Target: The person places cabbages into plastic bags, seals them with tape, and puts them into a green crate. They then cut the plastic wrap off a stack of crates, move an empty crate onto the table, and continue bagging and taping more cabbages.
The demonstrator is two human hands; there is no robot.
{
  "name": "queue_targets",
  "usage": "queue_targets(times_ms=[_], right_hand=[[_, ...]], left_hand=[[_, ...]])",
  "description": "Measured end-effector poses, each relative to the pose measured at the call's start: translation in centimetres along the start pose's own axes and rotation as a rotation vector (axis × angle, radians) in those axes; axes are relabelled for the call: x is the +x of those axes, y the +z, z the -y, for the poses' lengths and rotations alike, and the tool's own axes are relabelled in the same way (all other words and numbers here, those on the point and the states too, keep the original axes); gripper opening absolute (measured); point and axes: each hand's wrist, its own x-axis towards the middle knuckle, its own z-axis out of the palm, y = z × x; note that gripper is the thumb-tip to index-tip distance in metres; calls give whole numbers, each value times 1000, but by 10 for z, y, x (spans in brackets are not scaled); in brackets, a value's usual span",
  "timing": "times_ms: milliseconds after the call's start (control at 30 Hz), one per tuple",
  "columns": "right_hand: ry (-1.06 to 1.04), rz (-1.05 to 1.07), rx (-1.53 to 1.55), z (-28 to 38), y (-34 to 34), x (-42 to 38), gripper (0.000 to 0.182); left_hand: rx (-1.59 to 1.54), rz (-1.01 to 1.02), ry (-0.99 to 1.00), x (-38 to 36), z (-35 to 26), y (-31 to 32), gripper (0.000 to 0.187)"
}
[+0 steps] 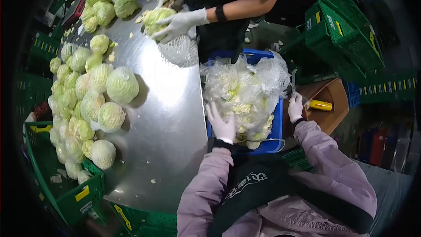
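Note:
My left hand [222, 125], in a white glove, is open with its fingers spread, resting on or just over the cabbage trimmings [247, 116] at the near left of a blue crate [277, 125]. White foam nets and clear plastic [245, 77] are heaped in the crate with the leaves. Right of the crate, my gloved right hand [295, 107] is closed round a knife [294, 79], its blade pointing away from me. The knife's handle is mostly hidden in my fingers.
Cabbages [122, 84], several in foam nets, lie along the left of the metal table [171, 149]. Across from me a co-worker's gloved hand [184, 22] holds a cabbage [157, 19]. A cardboard box [335, 118] with a yellow roll [320, 105] and green crates [342, 30] stand right.

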Motion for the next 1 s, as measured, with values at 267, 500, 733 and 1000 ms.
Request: queue_targets(times_ms=[267, 500, 733, 1000], right_hand=[[31, 589, -427, -37, 82, 47, 40], [-107, 1167, -559, -90, 101, 35, 33], [-423, 1291, -284, -41, -8, 110, 44], [-277, 1215, -366, -21, -99, 122, 29]], left_hand=[[225, 170, -248, 94, 77, 90, 95], [532, 639, -599, -9, 135, 155, 87], [510, 334, -658, -32, 44, 129, 75], [412, 58, -458, -84, -17, 107, 67]])
